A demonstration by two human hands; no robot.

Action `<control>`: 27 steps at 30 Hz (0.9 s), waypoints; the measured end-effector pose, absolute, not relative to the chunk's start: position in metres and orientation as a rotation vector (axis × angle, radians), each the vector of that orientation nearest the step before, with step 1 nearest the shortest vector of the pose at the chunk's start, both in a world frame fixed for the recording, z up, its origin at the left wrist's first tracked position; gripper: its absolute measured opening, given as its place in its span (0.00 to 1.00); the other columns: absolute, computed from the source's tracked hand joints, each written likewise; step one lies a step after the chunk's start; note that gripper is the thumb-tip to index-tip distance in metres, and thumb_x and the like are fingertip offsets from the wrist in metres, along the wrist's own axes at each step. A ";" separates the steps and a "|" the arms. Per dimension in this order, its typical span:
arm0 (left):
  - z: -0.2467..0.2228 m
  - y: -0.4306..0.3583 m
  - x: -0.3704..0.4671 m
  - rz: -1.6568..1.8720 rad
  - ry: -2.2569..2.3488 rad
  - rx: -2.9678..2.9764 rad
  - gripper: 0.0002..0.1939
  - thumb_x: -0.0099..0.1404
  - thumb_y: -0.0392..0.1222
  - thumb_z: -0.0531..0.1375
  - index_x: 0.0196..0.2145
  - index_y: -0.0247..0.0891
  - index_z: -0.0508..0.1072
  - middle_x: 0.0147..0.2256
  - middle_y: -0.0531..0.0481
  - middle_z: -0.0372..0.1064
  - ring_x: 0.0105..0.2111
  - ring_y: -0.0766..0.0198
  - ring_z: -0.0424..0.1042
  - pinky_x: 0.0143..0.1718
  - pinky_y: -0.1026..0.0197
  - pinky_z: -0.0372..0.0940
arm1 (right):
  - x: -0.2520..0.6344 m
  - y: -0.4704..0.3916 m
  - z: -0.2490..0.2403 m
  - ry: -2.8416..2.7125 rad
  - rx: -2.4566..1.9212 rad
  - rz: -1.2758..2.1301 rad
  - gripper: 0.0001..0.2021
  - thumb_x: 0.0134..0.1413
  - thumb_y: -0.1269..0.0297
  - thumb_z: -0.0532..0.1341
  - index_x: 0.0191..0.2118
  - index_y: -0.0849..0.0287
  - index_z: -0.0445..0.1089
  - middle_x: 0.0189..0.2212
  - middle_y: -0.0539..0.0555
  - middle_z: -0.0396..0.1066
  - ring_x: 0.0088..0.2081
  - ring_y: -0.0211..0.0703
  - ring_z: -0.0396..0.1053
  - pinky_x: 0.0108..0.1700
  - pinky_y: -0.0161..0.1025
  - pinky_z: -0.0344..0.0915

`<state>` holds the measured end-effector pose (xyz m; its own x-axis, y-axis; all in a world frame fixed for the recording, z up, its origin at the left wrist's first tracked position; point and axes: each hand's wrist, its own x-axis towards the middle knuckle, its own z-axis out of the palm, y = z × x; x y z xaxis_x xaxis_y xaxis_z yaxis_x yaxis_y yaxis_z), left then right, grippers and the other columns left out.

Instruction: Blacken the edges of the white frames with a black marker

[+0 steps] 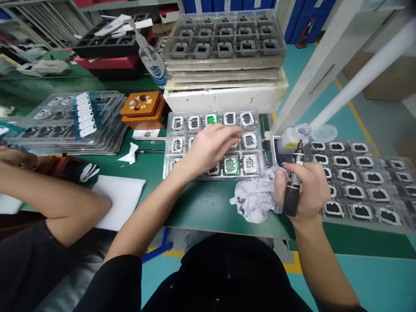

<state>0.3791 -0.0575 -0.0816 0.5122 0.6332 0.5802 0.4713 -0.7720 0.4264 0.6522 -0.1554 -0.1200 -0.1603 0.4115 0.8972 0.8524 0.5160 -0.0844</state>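
Observation:
My left hand (211,149) is over a clear plastic tray (212,177) of square white-framed parts, fingers stretched to the right and loosely bent, with no object visible in them. It hides several middle parts. A green circuit board (212,119) shows in the back row, and another green board (232,165) in the front row. My right hand (308,190) is wrapped round a black marker pen (293,184), held nearly upright right of the tray. Against that hand's thumb lies a crumpled, stained white cloth (255,195); whether the hand also grips it, I cannot tell.
Stacked trays (224,56) stand behind, beside a pump bottle (152,65) and an orange fixture (143,108). More filled trays (364,182) lie right, near a white post (321,65) and a plastic bottle (292,138). At left, a co-worker's arm (65,199) rests by a white pad (120,197).

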 end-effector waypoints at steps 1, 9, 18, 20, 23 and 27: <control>-0.078 -0.064 0.379 1.179 0.895 2.389 0.09 0.84 0.41 0.58 0.57 0.41 0.75 0.49 0.42 0.83 0.49 0.54 0.84 0.53 0.49 0.78 | 0.653 -0.159 -0.120 -1.748 -1.048 -0.557 0.17 0.61 0.71 0.72 0.55 0.56 0.76 0.38 0.54 0.73 0.36 0.46 0.73 0.37 0.41 0.72; -0.084 -0.154 0.382 0.781 0.838 1.608 0.15 0.77 0.39 0.67 0.53 0.47 0.65 0.48 0.47 0.73 0.34 0.65 0.80 0.25 0.66 0.74 | 0.630 -0.214 -0.142 -1.369 -0.964 -0.203 0.06 0.65 0.62 0.70 0.46 0.54 0.80 0.28 0.49 0.72 0.26 0.46 0.70 0.30 0.47 0.69; -0.121 -0.195 0.371 0.794 1.035 1.301 0.30 0.66 0.35 0.76 0.49 0.47 0.57 0.47 0.51 0.77 0.33 0.69 0.74 0.30 0.66 0.67 | 0.587 -0.251 -0.137 -1.311 -1.014 0.496 0.16 0.67 0.69 0.69 0.58 0.58 0.78 0.38 0.54 0.82 0.29 0.49 0.80 0.32 0.51 0.80; -0.126 -0.199 0.368 0.804 1.057 1.245 0.30 0.63 0.34 0.78 0.47 0.46 0.60 0.48 0.49 0.80 0.34 0.68 0.73 0.34 0.65 0.69 | 0.584 -0.246 -0.132 -1.361 -0.936 0.570 0.14 0.65 0.71 0.70 0.55 0.57 0.77 0.34 0.52 0.79 0.31 0.50 0.78 0.35 0.52 0.80; -0.131 -0.204 0.364 0.817 1.071 1.216 0.27 0.62 0.34 0.78 0.47 0.44 0.64 0.50 0.46 0.80 0.35 0.67 0.73 0.37 0.62 0.72 | 0.579 -0.239 -0.130 -1.381 -0.975 0.675 0.13 0.62 0.72 0.72 0.50 0.54 0.75 0.29 0.47 0.72 0.31 0.48 0.75 0.41 0.54 0.81; -0.134 -0.207 0.361 0.827 1.102 1.258 0.25 0.61 0.34 0.78 0.50 0.44 0.71 0.52 0.45 0.77 0.38 0.64 0.76 0.39 0.60 0.74 | 0.565 -0.236 -0.130 -1.353 -0.982 0.677 0.09 0.64 0.73 0.70 0.47 0.55 0.74 0.30 0.47 0.73 0.28 0.44 0.74 0.46 0.57 0.85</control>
